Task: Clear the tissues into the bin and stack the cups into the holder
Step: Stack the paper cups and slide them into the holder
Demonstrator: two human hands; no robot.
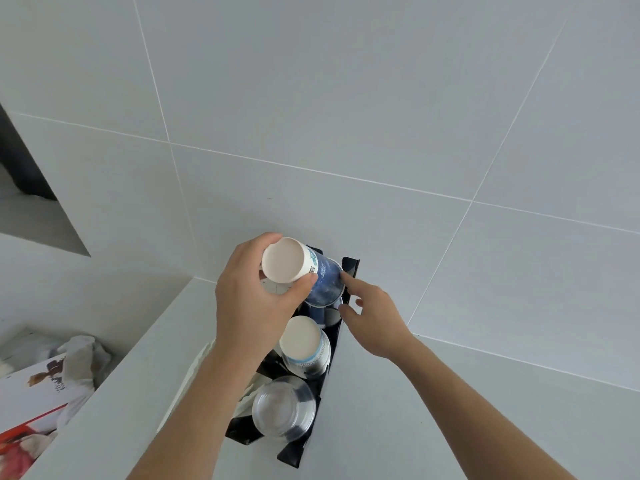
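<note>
My left hand point(256, 303) grips a blue and white paper cup point(304, 271), held upside down and tilted over the far end of the black cup holder point(332, 351). Beside the cup's rim, my right hand point(374, 317) has its fingers apart, the forefinger touching the rim. In the holder stands an upside-down stack of white paper cups point(304, 344), and nearer to me several clear plastic cups point(284, 408) also sit upside down. Crumpled tissues point(81, 358) lie in the bin point(20, 341) at the lower left.
The holder stands on a white counter point(450, 427) against a white tiled wall point(346, 98). The bin sits below the counter's left edge with printed packaging point(31, 403) in it. A dark recess point(24, 174) opens in the wall at the left.
</note>
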